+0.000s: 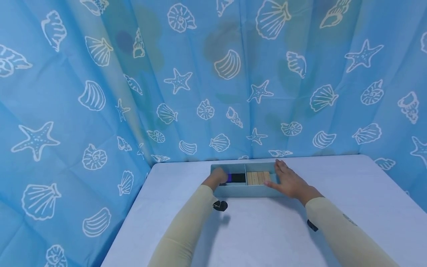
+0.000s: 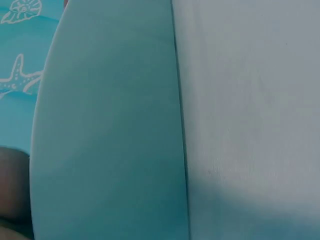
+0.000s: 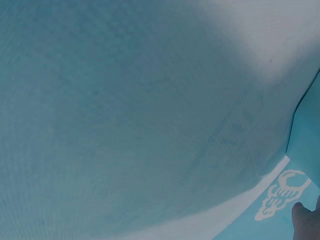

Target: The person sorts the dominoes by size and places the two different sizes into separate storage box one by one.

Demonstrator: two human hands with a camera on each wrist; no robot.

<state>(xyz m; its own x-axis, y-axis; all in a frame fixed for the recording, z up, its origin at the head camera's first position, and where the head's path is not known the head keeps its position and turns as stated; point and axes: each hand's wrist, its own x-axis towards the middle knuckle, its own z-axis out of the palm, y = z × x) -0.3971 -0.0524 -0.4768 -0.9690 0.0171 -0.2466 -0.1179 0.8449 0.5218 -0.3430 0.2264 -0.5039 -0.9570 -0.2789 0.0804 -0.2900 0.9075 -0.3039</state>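
Observation:
A light blue-grey box (image 1: 245, 191) with a divider stands at the far part of the table. Its right compartment holds a row of pale wooden blocks (image 1: 258, 178). In the left one lie black pieces (image 1: 238, 178) with a purple piece (image 1: 229, 178) beside them. My left hand (image 1: 218, 175) reaches down into the left compartment next to the purple piece; its fingertips are hidden. At the box's right end is my right hand (image 1: 291, 182), fingers straight and thumb spread toward the blocks. The left wrist view shows mostly the box's outer wall (image 2: 110, 125).
The box rests on a white table (image 1: 260, 230), close to its back edge. Behind and to the left hangs a blue curtain (image 1: 200, 92) printed with white shells and starfish. Small dark wrist devices (image 1: 220, 205) show under both sleeves.

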